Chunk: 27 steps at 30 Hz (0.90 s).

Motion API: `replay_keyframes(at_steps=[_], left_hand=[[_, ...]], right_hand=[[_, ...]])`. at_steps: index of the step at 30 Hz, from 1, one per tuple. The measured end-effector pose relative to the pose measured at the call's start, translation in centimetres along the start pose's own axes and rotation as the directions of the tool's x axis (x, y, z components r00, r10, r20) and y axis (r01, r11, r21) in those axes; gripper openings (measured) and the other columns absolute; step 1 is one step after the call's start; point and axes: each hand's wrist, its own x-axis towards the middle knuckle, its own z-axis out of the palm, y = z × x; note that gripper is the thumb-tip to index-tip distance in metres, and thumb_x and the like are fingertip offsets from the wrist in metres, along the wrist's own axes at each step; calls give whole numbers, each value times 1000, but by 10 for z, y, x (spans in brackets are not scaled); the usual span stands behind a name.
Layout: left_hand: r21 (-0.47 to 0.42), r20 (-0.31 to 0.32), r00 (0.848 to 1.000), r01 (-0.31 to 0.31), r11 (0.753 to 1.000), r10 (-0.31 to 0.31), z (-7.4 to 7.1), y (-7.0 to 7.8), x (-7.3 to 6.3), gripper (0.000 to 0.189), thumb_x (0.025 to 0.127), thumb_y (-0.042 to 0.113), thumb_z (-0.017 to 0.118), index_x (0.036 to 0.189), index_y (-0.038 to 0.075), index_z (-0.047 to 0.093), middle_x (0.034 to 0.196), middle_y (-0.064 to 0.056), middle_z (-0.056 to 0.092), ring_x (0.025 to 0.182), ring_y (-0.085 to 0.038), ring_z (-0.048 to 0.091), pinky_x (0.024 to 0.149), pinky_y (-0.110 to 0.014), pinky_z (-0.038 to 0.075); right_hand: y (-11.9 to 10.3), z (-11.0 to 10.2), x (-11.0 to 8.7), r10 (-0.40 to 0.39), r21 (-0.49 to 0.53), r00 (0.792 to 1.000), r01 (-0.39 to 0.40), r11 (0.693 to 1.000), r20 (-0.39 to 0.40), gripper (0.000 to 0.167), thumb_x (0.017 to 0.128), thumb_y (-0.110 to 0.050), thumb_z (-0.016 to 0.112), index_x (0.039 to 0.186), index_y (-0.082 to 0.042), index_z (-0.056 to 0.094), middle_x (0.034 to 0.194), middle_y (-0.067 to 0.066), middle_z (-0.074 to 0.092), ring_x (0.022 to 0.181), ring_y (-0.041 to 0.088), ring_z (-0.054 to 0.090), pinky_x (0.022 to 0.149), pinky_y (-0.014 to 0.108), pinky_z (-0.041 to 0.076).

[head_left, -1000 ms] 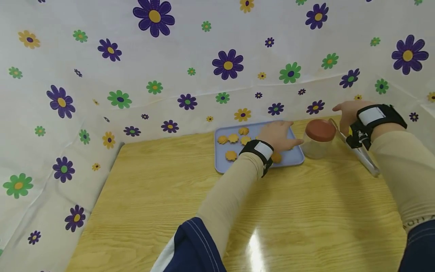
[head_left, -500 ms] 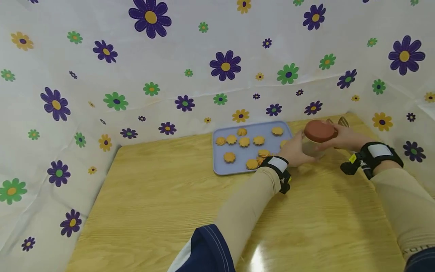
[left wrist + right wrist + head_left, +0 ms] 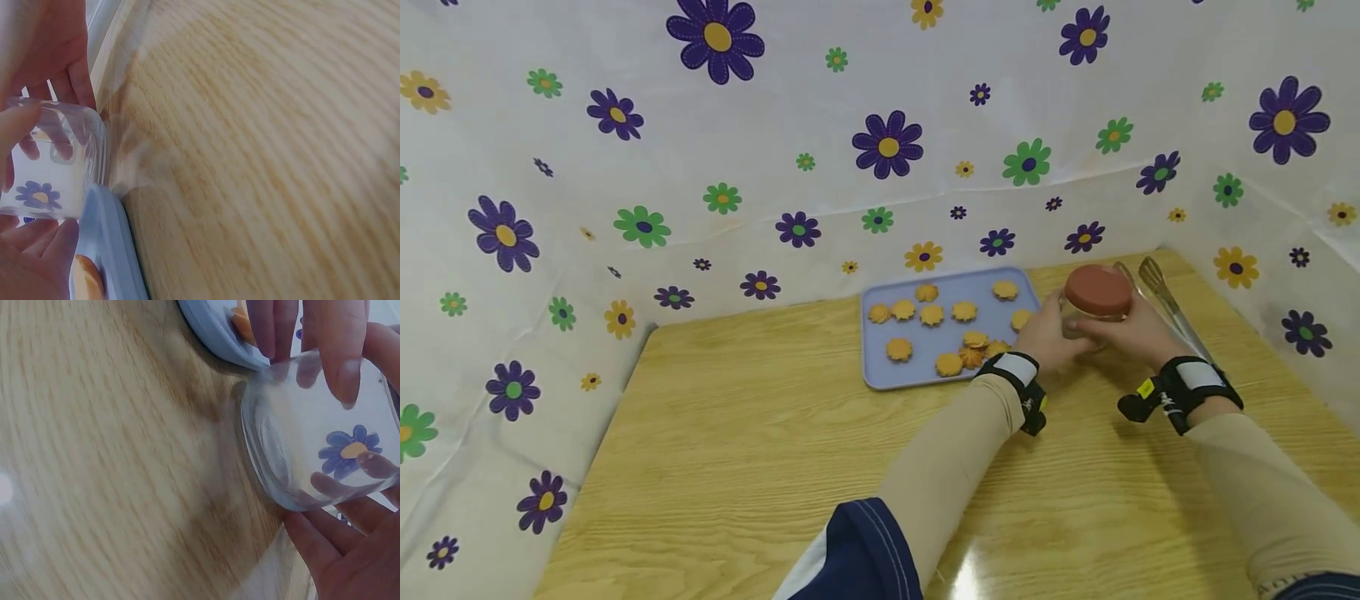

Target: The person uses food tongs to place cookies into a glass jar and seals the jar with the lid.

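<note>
A see-through jar [image 3: 275, 437] with a reddish-brown lid [image 3: 1097, 290] is gripped from both sides. My left hand [image 3: 1047, 337] holds its left side, close to the tray. On the right side, my right hand [image 3: 1138, 335] has its fingers round the jar, with the thumb across the front below the lid. Both wrist views show fingers through the jar wall. I cannot tell whether the jar's base touches the table. Just left of the hands lies a light blue tray [image 3: 917, 379] bearing several cookies [image 3: 931, 315], a few hidden partly by the left hand.
Metal tongs [image 3: 1172, 304] lie behind and right of the right hand. The wooden table [image 3: 760, 433] extends in front and to the left. A flower-printed cloth [image 3: 820, 92] hangs along the back and sides.
The left hand has come off the tray and the right hand down from near the tongs. Both have taken hold of the jar. The view has shifted slightly.
</note>
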Motion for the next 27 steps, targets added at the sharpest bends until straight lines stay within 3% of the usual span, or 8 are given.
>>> replay_keyframes(at_steps=[6, 12, 17, 21, 27], left_hand=[[13, -44, 999, -12, 1000, 12, -1, 1, 0, 89, 91, 41, 78, 159, 12, 29, 151, -5, 49, 131, -17, 53, 103, -26, 46], [-10, -65, 998, -13, 1000, 13, -5, 5, -5, 88, 90, 39, 79, 158, 10, 30, 150, -5, 50, 129, -17, 54, 101, -25, 47], [-90, -172, 984, -66, 994, 49, -15, 10, -6, 98, 83, 41, 86, 157, 11, 28, 149, -4, 49, 128, -17, 54, 99, -28, 49], [-114, -274, 952, -171, 979, 135, -41, 14, -10, 96, 82, 39, 86, 153, 11, 29, 142, -6, 51, 125, -15, 55, 97, -25, 49], [-164, -333, 905, -332, 929, 265, -93, 19, -31, 91, 82, 26, 86, 152, 12, 30, 144, -4, 49, 128, -13, 53, 102, -21, 43]], right_hand=[[-1, 5, 0, 6, 19, 999, -6, 1000, -40, 98, 88, -30, 83, 162, -8, 22, 152, 26, 39, 139, 44, 35, 113, 65, 27], [-9, 5, -5, 7, -36, 998, -9, 999, -64, 94, 87, -34, 83, 159, -5, 29, 148, 27, 44, 135, 44, 41, 109, 64, 34], [-36, 4, -6, -15, -88, 997, 8, 996, -78, 87, 88, -36, 83, 156, -8, 38, 144, 22, 51, 128, 38, 48, 98, 56, 43], [-70, 8, -5, -47, -103, 997, 40, 994, -65, 84, 89, -38, 81, 155, -8, 38, 141, 21, 52, 123, 37, 50, 93, 54, 44], [-120, 21, -6, -175, -78, 984, 172, 982, -34, 89, 90, -31, 81, 161, -17, 29, 145, 15, 50, 120, 30, 50, 93, 54, 44]])
